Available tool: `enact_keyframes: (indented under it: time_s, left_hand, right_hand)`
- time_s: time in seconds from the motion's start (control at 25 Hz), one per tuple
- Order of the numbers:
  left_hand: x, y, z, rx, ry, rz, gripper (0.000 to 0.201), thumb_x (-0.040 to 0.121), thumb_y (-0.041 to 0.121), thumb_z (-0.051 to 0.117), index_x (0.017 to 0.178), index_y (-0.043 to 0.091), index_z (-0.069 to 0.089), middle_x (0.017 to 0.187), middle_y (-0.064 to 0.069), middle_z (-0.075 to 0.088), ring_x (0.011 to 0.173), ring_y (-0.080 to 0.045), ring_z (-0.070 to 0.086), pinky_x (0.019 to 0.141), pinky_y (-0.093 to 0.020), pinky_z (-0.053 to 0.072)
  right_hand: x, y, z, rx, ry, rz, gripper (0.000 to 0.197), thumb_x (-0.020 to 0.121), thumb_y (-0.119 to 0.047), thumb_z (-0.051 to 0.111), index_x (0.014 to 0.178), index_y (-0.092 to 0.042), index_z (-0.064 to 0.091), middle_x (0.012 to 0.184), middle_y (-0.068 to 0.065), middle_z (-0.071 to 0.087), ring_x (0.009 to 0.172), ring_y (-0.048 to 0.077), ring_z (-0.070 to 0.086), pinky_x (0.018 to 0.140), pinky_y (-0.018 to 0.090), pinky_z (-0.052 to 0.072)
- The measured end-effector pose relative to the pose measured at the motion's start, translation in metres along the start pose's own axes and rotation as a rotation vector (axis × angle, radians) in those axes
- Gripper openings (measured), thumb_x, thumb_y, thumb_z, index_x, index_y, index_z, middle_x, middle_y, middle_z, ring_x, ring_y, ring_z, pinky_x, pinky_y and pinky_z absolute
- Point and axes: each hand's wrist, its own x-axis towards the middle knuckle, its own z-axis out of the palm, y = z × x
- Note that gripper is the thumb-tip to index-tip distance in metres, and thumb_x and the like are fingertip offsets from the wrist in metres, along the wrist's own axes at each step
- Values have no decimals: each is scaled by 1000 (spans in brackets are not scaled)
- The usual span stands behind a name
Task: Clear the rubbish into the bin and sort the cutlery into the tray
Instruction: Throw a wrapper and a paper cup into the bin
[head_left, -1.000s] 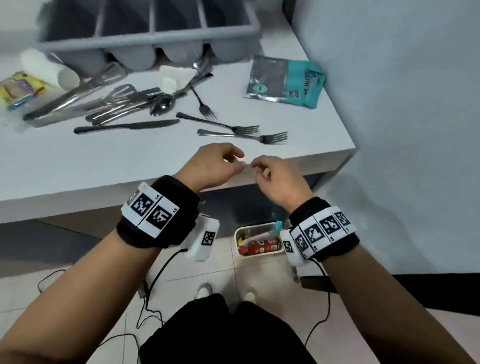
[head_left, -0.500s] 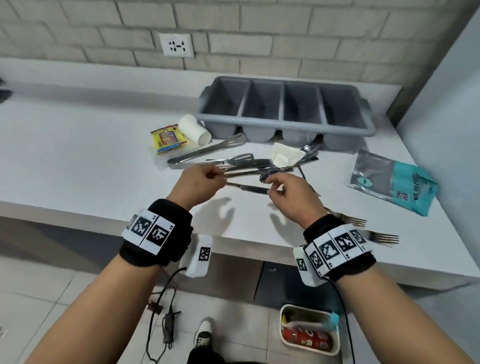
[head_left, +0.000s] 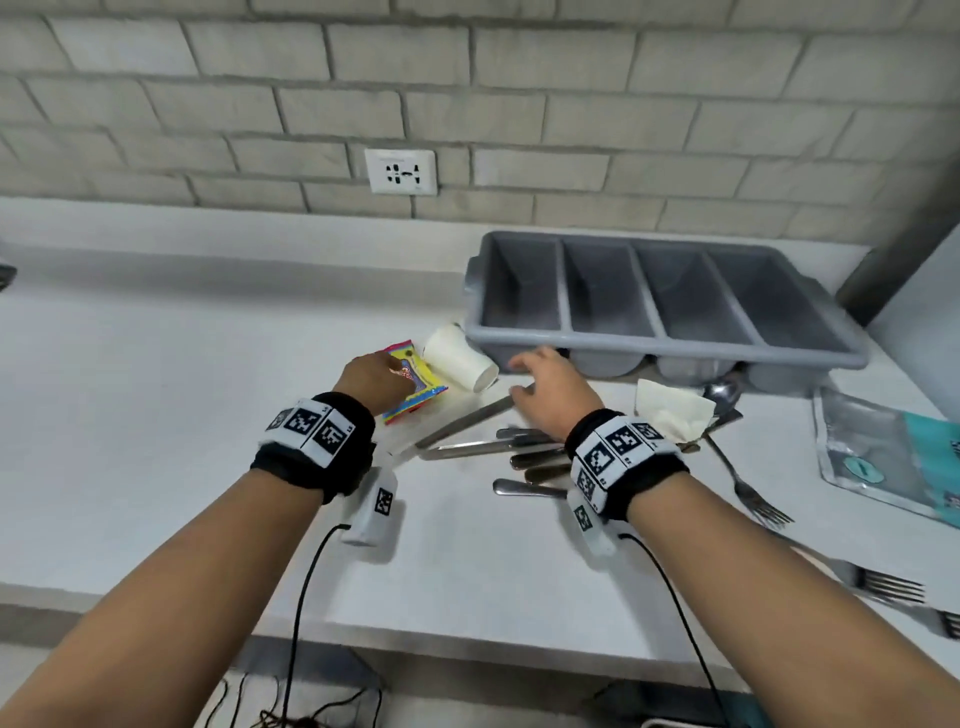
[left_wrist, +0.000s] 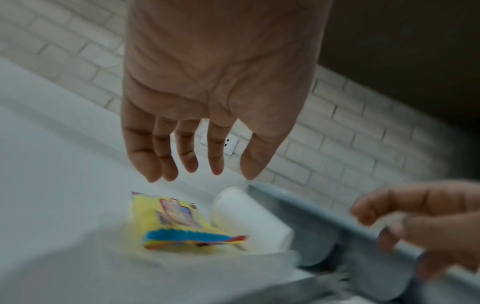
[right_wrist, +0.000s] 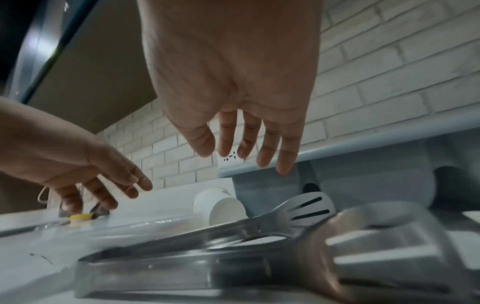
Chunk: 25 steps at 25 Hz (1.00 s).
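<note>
We look down at a white counter (head_left: 156, 415) whose front edge runs across at 6 o'clock; its whole left half, toward 9 o'clock, gives broad room to move. At 12 o'clock a brick wall (head_left: 519, 104) with a white socket (head_left: 400, 171) closes the back, and at 3 o'clock a pale side wall closes the right end.

Our left hand (head_left: 371, 383) hovers above a yellow snack wrapper (head_left: 415, 395) near the middle of the counter, fingers (left_wrist: 140, 156) straight, slightly apart and holding nothing (the left wrist view shows a gap between fingertips and wrapper). The wrapper is flat and crinkled, yellow with a blue and red band along one end. Just to its right, touching or nearly so, a white paper cup (head_left: 460, 358) lies on its side, mouth toward 4 o'clock, its base close to the left end of the grey cutlery tray (head_left: 670, 340).

Our right hand (head_left: 545, 395) hangs over the steel tongs (head_left: 467, 418), fingers (right_wrist: 270, 144) spread and relaxed, gripping nothing, right before the tray's front wall. The tongs have slotted flat ends and lie slanted, handles toward 8 o'clock. More steel handles (head_left: 530, 460) lie bunched beside our right wrist.

The tray has four long compartments, all bare, running toward 12 o'clock. Before it at 2 o'clock lie a crumpled white napkin (head_left: 670, 410) and a spoon (head_left: 724, 392). Forks (head_left: 753, 493) trail toward 4 o'clock, near the front edge. A silver and teal pouch (head_left: 883, 457) lies at 3 o'clock.
</note>
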Motion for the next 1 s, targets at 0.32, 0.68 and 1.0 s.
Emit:
enact_keyframes:
  time_s: [0.32, 0.68, 1.0]
  left_hand:
    - [86, -27, 12, 105, -52, -81, 82, 74, 38, 72, 143, 17, 33, 142, -15, 37, 131, -33, 40, 106, -41, 38]
    - [107, -43, 20, 260, -115, -117, 102, 56, 53, 81, 138, 15, 35, 133, -15, 45, 124, -32, 47, 103, -41, 42]
    - [95, -42, 3, 47, -61, -35, 70, 66, 25, 82, 124, 6, 48, 125, -15, 56, 111, -29, 59, 88, -36, 51]
  right_hand:
    - [63, -34, 44, -216, -158, -8, 57, 90, -22, 52, 142, -26, 31, 140, 9, 39, 126, 30, 41, 102, 40, 41]
    - [74, -52, 78, -341, -11, 51, 43, 89, -7, 52, 130, -5, 39, 126, 17, 43, 113, 34, 47, 92, 39, 43]
    - [75, -58, 77, -358, -118, 168, 70, 83, -5, 55, 144, -8, 19, 137, 16, 37, 117, 38, 47, 97, 45, 41]
